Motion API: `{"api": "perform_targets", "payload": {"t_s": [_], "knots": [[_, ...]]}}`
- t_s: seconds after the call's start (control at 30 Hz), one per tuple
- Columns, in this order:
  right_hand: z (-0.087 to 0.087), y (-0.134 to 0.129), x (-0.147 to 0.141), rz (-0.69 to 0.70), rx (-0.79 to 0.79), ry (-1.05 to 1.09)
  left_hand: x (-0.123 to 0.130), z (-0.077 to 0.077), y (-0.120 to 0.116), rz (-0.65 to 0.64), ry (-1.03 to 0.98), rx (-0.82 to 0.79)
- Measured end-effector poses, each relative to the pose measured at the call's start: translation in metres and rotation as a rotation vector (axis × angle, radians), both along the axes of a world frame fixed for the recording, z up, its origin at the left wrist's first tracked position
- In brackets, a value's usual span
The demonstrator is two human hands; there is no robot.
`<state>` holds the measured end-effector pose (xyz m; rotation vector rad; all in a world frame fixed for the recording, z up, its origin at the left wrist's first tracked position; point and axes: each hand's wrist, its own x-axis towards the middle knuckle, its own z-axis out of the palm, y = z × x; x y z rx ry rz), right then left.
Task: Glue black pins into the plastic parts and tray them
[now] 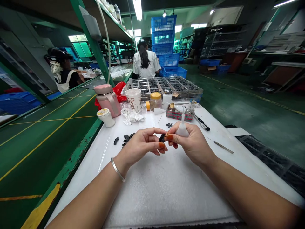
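Over the white tabletop [152, 194], my left hand [145, 141] pinches a small curved black part [162, 138] between thumb and fingertips. My right hand [190, 141] has a white squeeze bottle [182, 129] with a thin nozzle tucked in its grip, nozzle pointing up. Its thumb and fingertips meet at the right end of the black part; whether they also hold something tiny there I cannot make out. A pile of similar black parts [127, 138] lies behind my left wrist, partly hidden by it. Several tiny black pieces [169, 125] are scattered just beyond my hands.
Along the back stand a pink mug [108, 100], a white tub [106, 117], a paper cup [133, 99], crumpled tissue [132, 116], a yellow-lidded jar [155, 102] and a small box [179, 114]. A cutter [202, 122] and a needle tool [223, 147] lie at right. Two people sit beyond.
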<state>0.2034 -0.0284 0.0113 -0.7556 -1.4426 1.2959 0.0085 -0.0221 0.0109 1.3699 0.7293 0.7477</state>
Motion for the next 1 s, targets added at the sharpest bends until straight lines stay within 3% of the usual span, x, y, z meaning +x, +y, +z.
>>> {"api": "perform_targets", "payload": {"t_s": [0.4,0.6,0.83,1.0], "knots": [[0.0055,-0.0006,-0.0001,-0.213,0.085,-0.102,-0.0030,0.0003,0.0018,-0.033,-0.179,-0.205],[0.0048,-0.0011,-0.0022,-0.168,0.083,-0.117,-0.0038,-0.0014,0.0031,-0.116,-0.214,-0.221],[0.0008,-0.0016,-0.0057,-0.145,0.061,-0.133,-0.0002,0.0036,-0.0020,-0.102,-0.009,-0.096],[-0.0017,-0.0018,-0.0092,-0.085,0.024,-0.138,0.0049,0.0061,-0.0043,-0.165,0.178,-0.008]]}}
